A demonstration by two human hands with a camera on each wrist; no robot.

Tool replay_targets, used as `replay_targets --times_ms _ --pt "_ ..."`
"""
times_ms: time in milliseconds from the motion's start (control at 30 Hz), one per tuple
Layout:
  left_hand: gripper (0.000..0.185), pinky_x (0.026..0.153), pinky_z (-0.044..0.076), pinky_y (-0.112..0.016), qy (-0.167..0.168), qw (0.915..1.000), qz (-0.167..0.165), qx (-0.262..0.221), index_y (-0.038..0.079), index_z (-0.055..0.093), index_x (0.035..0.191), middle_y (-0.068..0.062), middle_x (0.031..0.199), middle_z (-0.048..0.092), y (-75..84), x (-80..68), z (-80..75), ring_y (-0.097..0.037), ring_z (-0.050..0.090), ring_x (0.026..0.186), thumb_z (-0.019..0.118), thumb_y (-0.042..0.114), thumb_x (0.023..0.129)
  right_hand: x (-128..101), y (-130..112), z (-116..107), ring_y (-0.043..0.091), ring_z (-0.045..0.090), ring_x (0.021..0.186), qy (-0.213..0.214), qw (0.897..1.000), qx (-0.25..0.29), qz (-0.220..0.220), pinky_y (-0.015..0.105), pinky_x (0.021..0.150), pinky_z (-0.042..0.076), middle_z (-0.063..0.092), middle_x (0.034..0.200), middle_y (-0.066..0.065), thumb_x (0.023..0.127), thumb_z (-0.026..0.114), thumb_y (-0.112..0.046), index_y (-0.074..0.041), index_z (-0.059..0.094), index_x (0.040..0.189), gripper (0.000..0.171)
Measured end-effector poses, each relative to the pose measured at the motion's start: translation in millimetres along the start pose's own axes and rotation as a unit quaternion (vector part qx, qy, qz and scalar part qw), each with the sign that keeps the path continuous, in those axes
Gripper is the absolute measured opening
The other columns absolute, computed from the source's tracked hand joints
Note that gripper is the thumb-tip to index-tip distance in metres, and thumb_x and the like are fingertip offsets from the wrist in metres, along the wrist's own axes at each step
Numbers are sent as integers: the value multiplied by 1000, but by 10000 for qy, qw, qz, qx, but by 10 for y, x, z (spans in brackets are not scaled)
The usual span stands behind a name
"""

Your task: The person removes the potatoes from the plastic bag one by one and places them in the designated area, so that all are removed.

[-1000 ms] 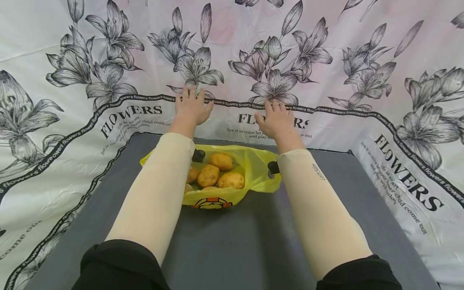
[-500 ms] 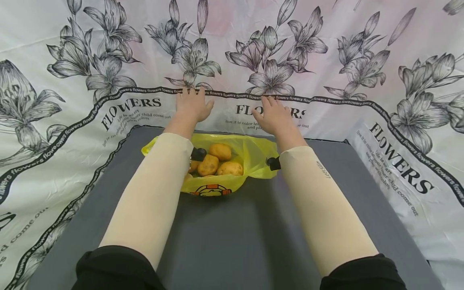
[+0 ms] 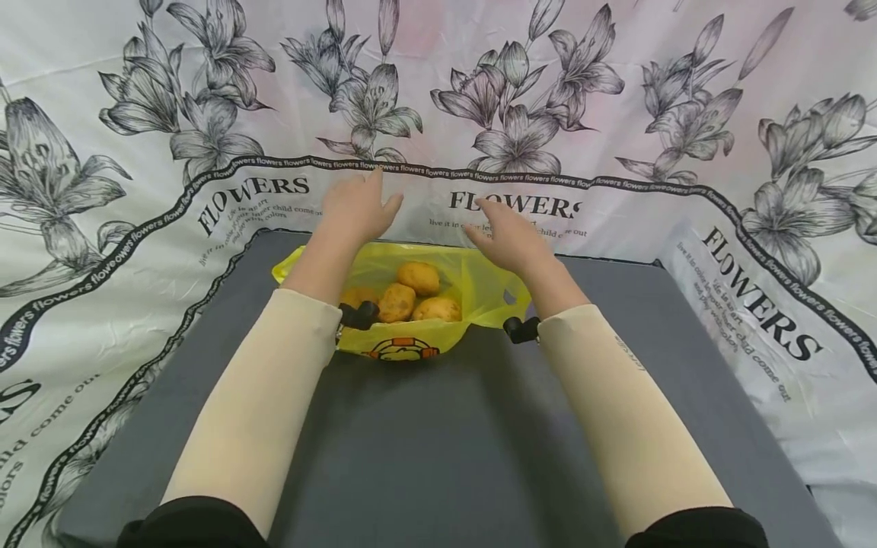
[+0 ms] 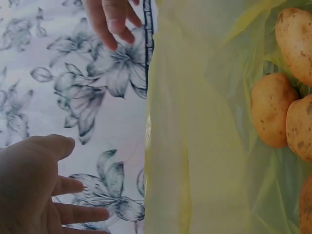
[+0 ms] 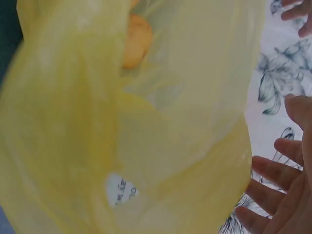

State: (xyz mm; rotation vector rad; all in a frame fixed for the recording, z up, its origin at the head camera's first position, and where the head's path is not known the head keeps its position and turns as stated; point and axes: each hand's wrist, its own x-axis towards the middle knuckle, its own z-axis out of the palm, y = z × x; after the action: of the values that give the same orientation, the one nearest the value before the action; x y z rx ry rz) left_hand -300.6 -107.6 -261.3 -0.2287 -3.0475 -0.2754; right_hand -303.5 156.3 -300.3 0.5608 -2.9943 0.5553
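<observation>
A yellow plastic bag (image 3: 479, 293) lies on the grey table with its mouth spread, and several potatoes (image 3: 419, 278) show inside it. More potatoes (image 4: 274, 109) appear at the right of the left wrist view. My left hand (image 3: 356, 207) is held up above the bag's left part, its fingers extended and nothing in them. Over the bag's right part my right hand (image 3: 510, 236) hovers, also holding nothing, thumb apart from the fingers. In the right wrist view the fingers (image 5: 275, 170) appear beside the bag's edge; whether they touch it I cannot tell.
The grey table (image 3: 425, 441) stretches toward me in front of the bag. Behind it and at both sides hangs a white cloth (image 3: 617, 221) printed with flowers and lettering. A small black device (image 3: 522, 329) sits at each wrist.
Both hands have tilted and drawn slightly back toward me, and the forearms have spread apart a little. The head view has shifted slightly. Bag and potatoes look unchanged.
</observation>
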Motion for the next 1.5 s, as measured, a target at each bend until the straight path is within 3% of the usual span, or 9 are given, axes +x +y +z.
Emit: replay_targets --times_ms 167,367,500,600,733,967,1167,1400,1500 --pt "74 112 35 -58 145 9994 114 -291 4 22 163 -24 158 38 -88 -237 42 -44 39 141 35 52 108 -127 -26 145 34 38 145 366 9984 345 -250 54 116 31 41 159 13 106 54 -42 -12 32 161 67" --pt "74 115 30 -59 228 9966 241 -748 5 24 163 -21 161 34 -221 -567 102 -42 33 146 39 52 107 -319 -108 280 31 54 126 834 9923 588 -701 51 104 44 56 141 12 103 60 -32 -13 46 154 56" --pt "73 115 29 -60 307 9960 262 -794 8 28 162 -20 161 35 -304 -788 132 -42 33 146 43 52 107 -467 -194 357 29 61 112 1076 9845 883 -1065 46 95 50 61 125 10 101 65 -22 -10 57 144 46" --pt "70 112 31 -62 428 9954 289 -804 9 31 162 -20 160 37 -350 -927 147 -43 36 144 47 49 106 -558 -252 415 28 63 103 1088 9799 1121 -1241 44 92 52 63 116 10 100 67 -17 -8 63 136 38" --pt "65 109 36 -62 731 9926 332 -906 11 38 159 -19 156 44 -418 -1051 167 -42 41 140 53 44 105 -623 -310 486 26 65 101 727 9806 1445 -1109 45 92 53 64 116 11 100 67 -17 -7 65 132 34" --pt "57 103 41 -63 1062 9866 402 -1170 9 49 152 -19 149 51 -571 -1123 257 -43 49 132 58 37 103 -599 -336 666 26 69 106 236 9807 1745 -855 44 93 55 67 129 11 98 67 -14 -5 67 131 34" --pt "48 102 43 -60 1318 9787 452 -1509 8 57 145 -16 139 59 -720 -1099 437 -39 52 128 60 31 103 -564 -295 829 29 68 108 37 9830 1748 -565 41 89 56 68 128 15 96 70 -12 -2 66 132 38" --pt "33 101 45 -55 2140 9543 856 -1902 4 69 129 -16 126 67 -879 -1048 643 -37 58 119 68 18 99 -530 -200 976 34 68 107 -31 9860 1639 -291 45 89 56 68 124 19 91 72 -12 -1 65 134 44" --pt "33 102 44 -54 2304 9463 1065 -2002 4 69 128 -15 125 67 -933 -998 672 -37 58 119 70 15 97 -504 -151 1014 34 67 110 -13 9877 1549 -191 46 89 56 68 125 18 91 73 -12 -1 64 135 47"
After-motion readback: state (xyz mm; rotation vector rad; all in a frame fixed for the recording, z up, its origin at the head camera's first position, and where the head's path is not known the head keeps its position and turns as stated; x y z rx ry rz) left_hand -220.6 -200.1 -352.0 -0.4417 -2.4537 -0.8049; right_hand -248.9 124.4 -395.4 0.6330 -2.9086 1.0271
